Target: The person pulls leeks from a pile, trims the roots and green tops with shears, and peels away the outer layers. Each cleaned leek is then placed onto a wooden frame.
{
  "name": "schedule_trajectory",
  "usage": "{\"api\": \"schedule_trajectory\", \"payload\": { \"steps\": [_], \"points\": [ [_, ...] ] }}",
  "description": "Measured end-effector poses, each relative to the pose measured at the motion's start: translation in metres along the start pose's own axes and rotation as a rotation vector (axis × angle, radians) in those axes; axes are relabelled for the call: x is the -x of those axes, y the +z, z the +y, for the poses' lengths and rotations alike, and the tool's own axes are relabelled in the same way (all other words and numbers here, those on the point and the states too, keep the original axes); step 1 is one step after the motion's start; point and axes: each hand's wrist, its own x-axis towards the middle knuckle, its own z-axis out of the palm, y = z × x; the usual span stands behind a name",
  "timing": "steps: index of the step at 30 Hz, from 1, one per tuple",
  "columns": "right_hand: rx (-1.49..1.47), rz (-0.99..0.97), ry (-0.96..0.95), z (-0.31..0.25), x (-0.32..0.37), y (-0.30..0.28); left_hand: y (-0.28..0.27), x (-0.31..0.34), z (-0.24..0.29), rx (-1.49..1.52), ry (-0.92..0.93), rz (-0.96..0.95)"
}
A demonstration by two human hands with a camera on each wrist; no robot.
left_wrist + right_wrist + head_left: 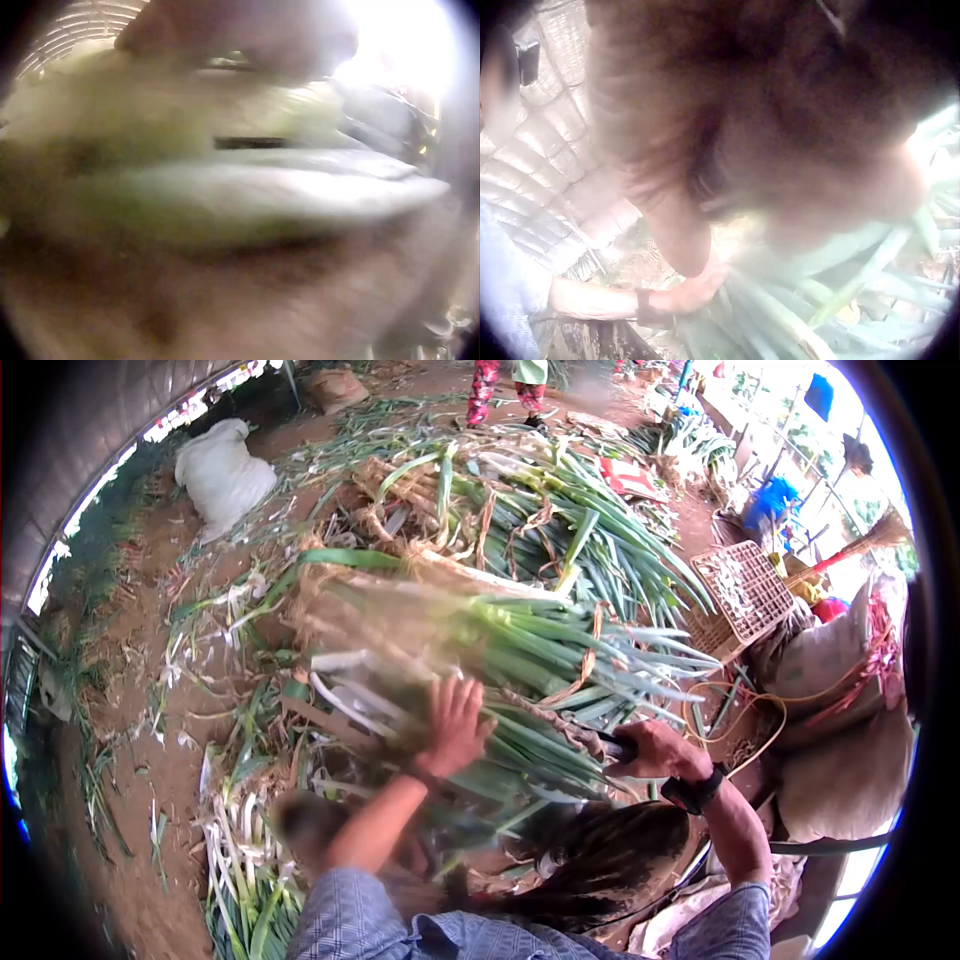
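Note:
My left hand (455, 730) rests on the white stalks of a heap of long green onions (540, 635), its fingers lying straight across them. In the left wrist view a blurred pale stalk (285, 187) crosses close beneath the fingers. My right hand (655, 750) grips the black handle (615, 748) of a long thin tool, whose brownish shaft (545, 715) reaches left over the green leaves. Blur covers the roots (360, 610) and hides the tool's far end. In the right wrist view my right hand (757, 150) fills the top, above the leaves (772, 315).
More onions (245, 840) lie at the lower left. A plastic crate (740, 595) and stuffed sacks (840, 760) stand at the right, with a yellowish hose (775, 720) nearby. A white sack (225, 475) sits at the back left. Another person's legs (482, 395) show behind the heap.

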Motion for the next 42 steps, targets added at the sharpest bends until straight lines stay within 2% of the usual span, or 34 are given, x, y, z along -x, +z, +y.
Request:
{"api": "schedule_trajectory", "payload": {
  "steps": [1,2,5,6,9,11,13,16,19,24,27,28,31,32,34,35,37,39,42],
  "points": [
    [0.027,-0.005,-0.004,-0.001,0.0,0.003,-0.01,0.009,0.014,0.045,-0.002,0.042],
    [0.057,-0.01,-0.011,-0.005,-0.001,0.005,-0.021,0.015,0.021,0.124,-0.051,-0.048],
    [0.12,-0.04,0.002,-0.017,-0.009,0.008,-0.036,0.034,0.031,0.435,-0.088,-0.003],
    [0.168,-0.03,0.014,-0.021,-0.015,0.01,-0.042,0.035,0.033,0.516,-0.144,0.068],
    [0.277,0.021,-0.001,-0.022,-0.034,0.023,-0.015,0.044,0.004,0.757,-0.491,0.159],
    [0.201,0.052,-0.022,-0.034,-0.05,0.026,-0.018,0.034,-0.012,0.686,-0.61,0.217],
    [0.209,0.073,-0.012,-0.045,-0.067,0.033,0.01,0.029,-0.049,0.844,-0.684,0.194],
    [0.238,0.049,0.0,-0.05,-0.094,0.042,0.002,0.009,-0.079,1.182,-0.992,0.057],
    [0.233,0.031,0.012,-0.056,-0.108,0.041,-0.002,-0.004,-0.08,0.902,-1.013,0.106],
    [0.283,-0.021,0.013,-0.061,-0.116,0.025,-0.016,-0.02,-0.076,1.185,-1.216,0.145],
    [0.285,-0.078,0.062,-0.072,-0.111,0.008,-0.009,-0.019,-0.083,1.219,-1.221,0.2],
    [0.253,-0.074,0.059,-0.074,-0.106,0.005,-0.014,-0.019,-0.078,1.273,-1.291,0.205],
    [0.252,-0.083,0.067,-0.071,-0.099,0.0,-0.008,-0.01,-0.061,1.341,-1.381,0.085],
    [0.265,-0.088,0.071,-0.069,-0.097,-0.001,-0.003,-0.001,-0.052,1.359,-1.23,-0.095],
    [0.266,-0.096,0.065,-0.059,-0.095,0.006,0.016,0.023,-0.019,1.464,-1.126,-0.249],
    [0.267,-0.101,0.064,-0.056,-0.093,0.01,0.008,0.025,0.001,1.488,-1.115,-0.361],
    [0.287,-0.097,0.047,-0.056,-0.082,0.016,0.011,0.035,0.016,1.68,-0.981,-0.418],
    [0.253,-0.068,0.02,-0.047,-0.075,0.027,0.013,0.036,0.019,1.691,-1.041,-0.382],
    [0.264,-0.074,0.094,-0.041,-0.061,0.028,0.008,0.024,0.017,1.637,-1.129,-0.336]
  ]
}}
